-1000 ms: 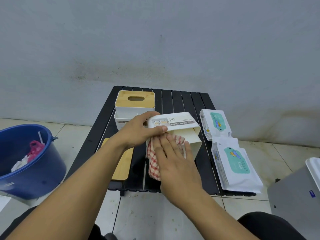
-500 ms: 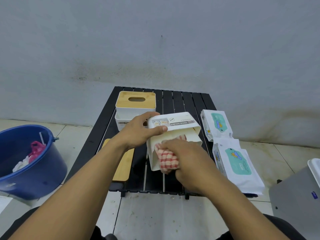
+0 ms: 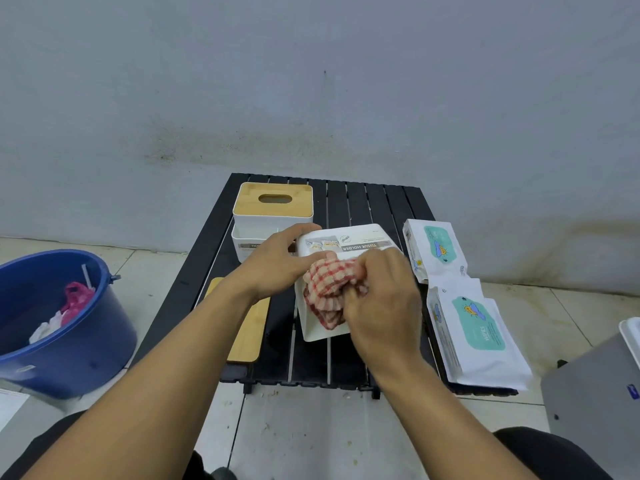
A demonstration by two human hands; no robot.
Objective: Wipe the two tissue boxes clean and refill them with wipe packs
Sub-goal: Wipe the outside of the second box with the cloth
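White tissue box (image 3: 320, 325) tipped on its side at the middle of the black slatted table (image 3: 349, 199), long axis running away from me, labelled face up, my left hand (image 3: 277, 265) gripping its far left edge, fingers curled over it, my right hand (image 3: 377, 303) bunching a red checked cloth (image 3: 327, 289) against the box, two wipe packs (image 3: 478, 327) lying to the right

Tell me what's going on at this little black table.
A person is wiping a white tissue box. The left hand grips the box while the right hand presses a bunched checked cloth against it. The second box sits lidded behind; two wipe packs wait on the right, not yet loaded.
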